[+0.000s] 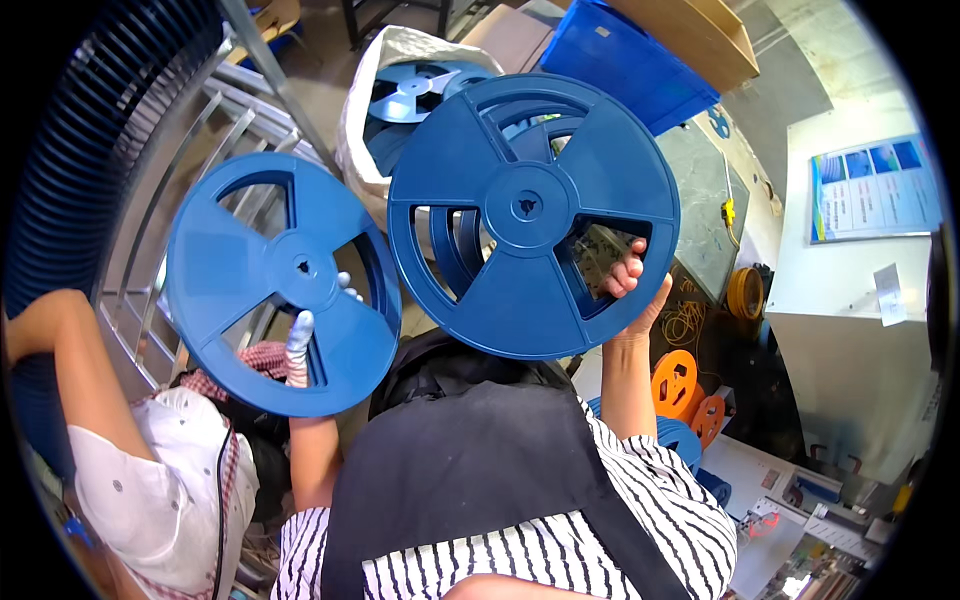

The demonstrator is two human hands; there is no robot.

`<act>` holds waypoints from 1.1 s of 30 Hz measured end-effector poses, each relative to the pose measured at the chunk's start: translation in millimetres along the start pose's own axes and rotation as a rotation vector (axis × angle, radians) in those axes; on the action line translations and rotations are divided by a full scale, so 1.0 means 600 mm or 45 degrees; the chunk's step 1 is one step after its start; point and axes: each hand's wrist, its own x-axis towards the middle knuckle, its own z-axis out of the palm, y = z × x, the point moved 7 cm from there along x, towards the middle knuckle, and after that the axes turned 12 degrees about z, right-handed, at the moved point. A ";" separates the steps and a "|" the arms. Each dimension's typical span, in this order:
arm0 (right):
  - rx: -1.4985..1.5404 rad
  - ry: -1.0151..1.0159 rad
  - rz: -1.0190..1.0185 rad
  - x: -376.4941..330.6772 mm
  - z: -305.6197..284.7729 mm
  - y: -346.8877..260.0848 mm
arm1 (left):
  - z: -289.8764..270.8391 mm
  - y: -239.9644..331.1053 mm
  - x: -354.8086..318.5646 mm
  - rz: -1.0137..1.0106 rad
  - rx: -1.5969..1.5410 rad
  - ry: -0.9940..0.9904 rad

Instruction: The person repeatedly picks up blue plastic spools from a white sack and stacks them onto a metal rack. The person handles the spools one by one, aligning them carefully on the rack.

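Gripping smooth blue reels [510, 215], round, wedge-slotted, left fingers [299, 334], bare right fingers [622, 278]

Right of frame: on white cabinet [850, 370], blue-and-white poster [870, 190] with lines of print, too small to read | just below: pale paper slip [889, 294], illegible | upper centre-right: on blue crate [640, 75], small pale label [603, 32], illegible

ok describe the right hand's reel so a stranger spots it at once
Find the black apron at lower centre, then look up toward the blue crate. Between them, the right hand grips a blue three-window reel. It sits higher and looks bigger than the reel in the left hand.
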 end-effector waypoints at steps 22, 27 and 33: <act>-1.050 0.157 0.427 0.025 0.189 0.172 | 0.046 -0.118 0.041 0.010 0.707 -0.107; -1.882 -0.328 0.032 0.015 0.279 0.213 | 0.103 -0.151 0.074 -0.076 0.547 -0.188; -1.875 -0.437 0.033 0.016 0.290 0.227 | 0.123 -0.163 0.084 -0.180 0.197 -0.171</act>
